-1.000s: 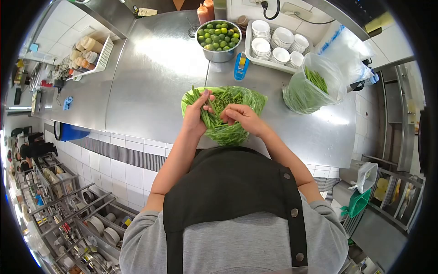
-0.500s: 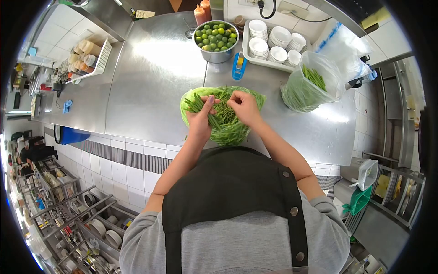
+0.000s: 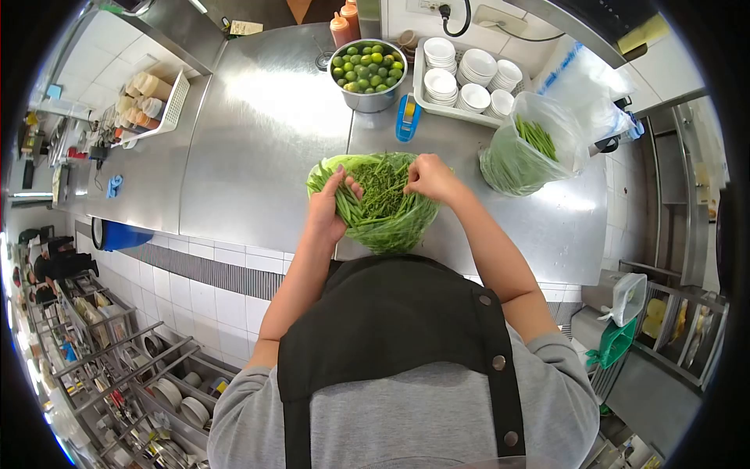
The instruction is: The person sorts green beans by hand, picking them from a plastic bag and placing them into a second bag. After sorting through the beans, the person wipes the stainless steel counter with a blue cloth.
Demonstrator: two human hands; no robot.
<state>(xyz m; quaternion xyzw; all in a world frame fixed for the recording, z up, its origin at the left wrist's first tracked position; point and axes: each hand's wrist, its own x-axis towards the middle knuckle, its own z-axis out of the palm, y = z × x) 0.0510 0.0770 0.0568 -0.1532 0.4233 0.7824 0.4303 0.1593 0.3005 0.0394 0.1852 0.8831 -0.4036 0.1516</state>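
The left hand [image 3: 326, 209] is clamping a bunch of long green stalks [image 3: 349, 205] inside the open green plastic bag [image 3: 398, 230] on the steel counter [image 3: 258, 133]. The right hand [image 3: 431, 176] is digging at the bag's far side, and I cannot tell whether it is gripping anything. Squaring the stalk ends would likely tidy the bunch. A metal bowl of limes [image 3: 367, 66] and a clear stalk-filled bag [image 3: 519, 152] are sitting well apart, blocking nothing.

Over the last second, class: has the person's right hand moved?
Yes: the right hand moved away from the body, toward the round steel bowl of green limes.

Green beans [image 3: 380, 191], green limes [image 3: 367, 66], white bowls [image 3: 469, 74], blue tape dispenser [image 3: 406, 117].
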